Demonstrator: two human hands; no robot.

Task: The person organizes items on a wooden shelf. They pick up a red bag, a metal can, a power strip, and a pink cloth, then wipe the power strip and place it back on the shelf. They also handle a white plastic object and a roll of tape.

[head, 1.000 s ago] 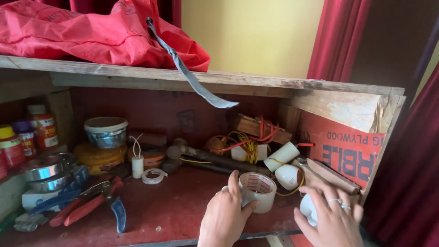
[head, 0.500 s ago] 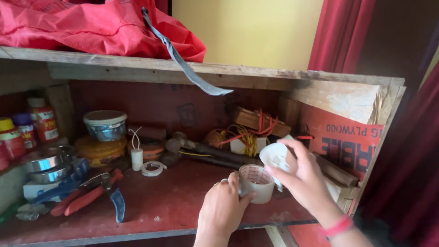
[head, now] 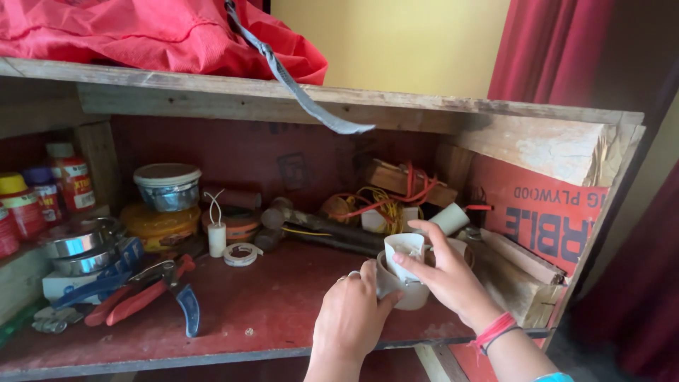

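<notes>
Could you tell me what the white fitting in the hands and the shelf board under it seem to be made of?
The white fitting looks like smooth matte plastic, probably pipe material: thin, even white walls. The shelf board looks like red-faced plywood, with a worn surface and a pale bare edge.

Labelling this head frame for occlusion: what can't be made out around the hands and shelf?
- White cup: contents hidden in the head view behind the white piece that the right hand holds over it; its lower left side is covered by the left hand.
- Bottles: cut off by the left edge.
- Red bag: cut off by the top edge.
- Wire tangle: too cluttered and shadowed to separate.
</notes>
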